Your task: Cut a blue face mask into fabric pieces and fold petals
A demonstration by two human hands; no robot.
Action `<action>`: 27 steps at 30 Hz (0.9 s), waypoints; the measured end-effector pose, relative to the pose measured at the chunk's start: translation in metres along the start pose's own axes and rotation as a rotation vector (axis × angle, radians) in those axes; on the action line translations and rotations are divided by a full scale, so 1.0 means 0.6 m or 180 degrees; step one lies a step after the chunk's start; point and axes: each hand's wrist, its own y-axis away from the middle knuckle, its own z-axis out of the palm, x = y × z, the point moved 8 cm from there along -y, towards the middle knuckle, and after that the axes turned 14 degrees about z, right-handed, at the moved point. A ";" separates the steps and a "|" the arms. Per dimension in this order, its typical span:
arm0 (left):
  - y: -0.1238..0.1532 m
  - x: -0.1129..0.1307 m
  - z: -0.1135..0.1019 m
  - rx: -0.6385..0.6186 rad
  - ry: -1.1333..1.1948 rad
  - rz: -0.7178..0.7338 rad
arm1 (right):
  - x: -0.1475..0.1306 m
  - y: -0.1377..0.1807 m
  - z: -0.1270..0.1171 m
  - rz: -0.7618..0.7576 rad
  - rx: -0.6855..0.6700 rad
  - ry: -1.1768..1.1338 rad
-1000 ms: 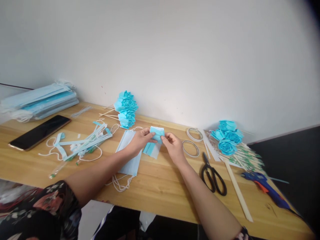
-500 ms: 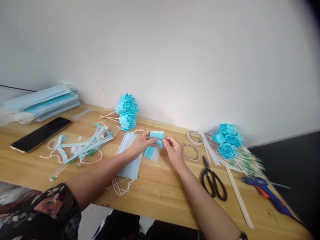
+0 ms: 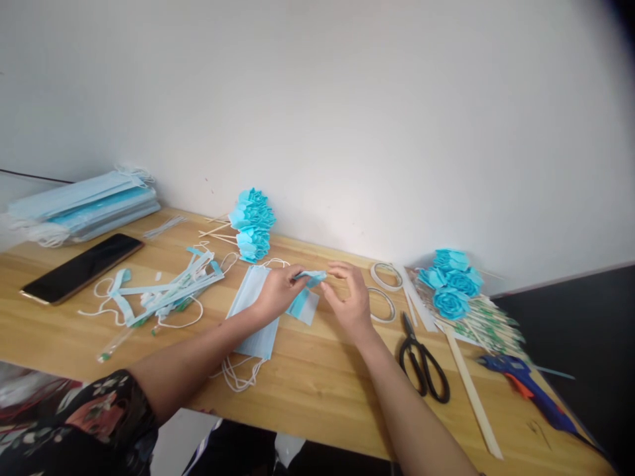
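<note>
My left hand (image 3: 280, 289) is closed, pinching a small folded piece of blue mask fabric (image 3: 313, 276) that it holds just above the table and tilted nearly edge-on. At the piece's right end is my right hand (image 3: 350, 297), thumb and forefinger parted around that edge; whether they touch it is hard to make out. Below the hands lies another cut piece of blue and white fabric (image 3: 303, 308). A whole pale blue face mask (image 3: 262, 336) with white ear loops rests partly under my left hand and forearm.
Cut mask strips (image 3: 173, 291), a phone (image 3: 82, 268) and stacked masks (image 3: 84, 201) lie left. Blue fabric flowers on sticks (image 3: 253, 225) stand behind. To the right are tape rolls (image 3: 381, 305), black scissors (image 3: 421, 370), more blue flowers (image 3: 451, 301), a wooden strip (image 3: 473, 393) and a glue gun (image 3: 528, 387).
The folded fabric piece has turned from facing me to nearly edge-on. My right thumb and forefinger have moved apart at its right end; my left hand keeps its pinch.
</note>
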 end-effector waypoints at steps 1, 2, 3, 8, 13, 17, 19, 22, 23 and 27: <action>0.000 0.004 0.000 -0.0038 -0.0053 0.0055 | -0.007 0.001 0.000 -0.0149 -0.0004 0.0112; 0.000 0.007 0.002 -0.0072 -0.0077 0.0105 | -0.013 0.001 0.001 -0.0262 -0.0018 0.0208; 0.000 0.010 0.003 -0.0104 -0.0091 0.0152 | -0.016 0.002 0.002 -0.0342 -0.0041 0.0286; 0.002 0.015 0.008 -0.0248 -0.0175 0.0285 | -0.013 0.001 0.004 -0.0334 -0.0092 0.0499; 0.002 0.009 0.012 -0.0311 -0.0182 0.0302 | 0.011 -0.001 0.002 0.0163 -0.0065 0.0267; 0.006 -0.022 0.021 -0.0113 0.0567 -0.0242 | 0.049 0.000 0.014 0.1035 -0.0161 -0.0517; 0.010 -0.036 0.033 -0.0037 0.1233 -0.0527 | 0.060 0.003 0.030 0.1297 -0.0369 -0.0817; 0.014 -0.045 0.047 0.0035 0.1876 -0.0736 | 0.061 0.006 0.046 0.1325 -0.0661 -0.0740; 0.014 -0.046 0.049 0.0051 0.1964 -0.0756 | 0.061 0.006 0.047 0.1313 -0.0684 -0.0665; 0.014 -0.044 0.054 0.0060 0.2152 -0.0758 | 0.063 0.008 0.041 0.1311 -0.0574 -0.0477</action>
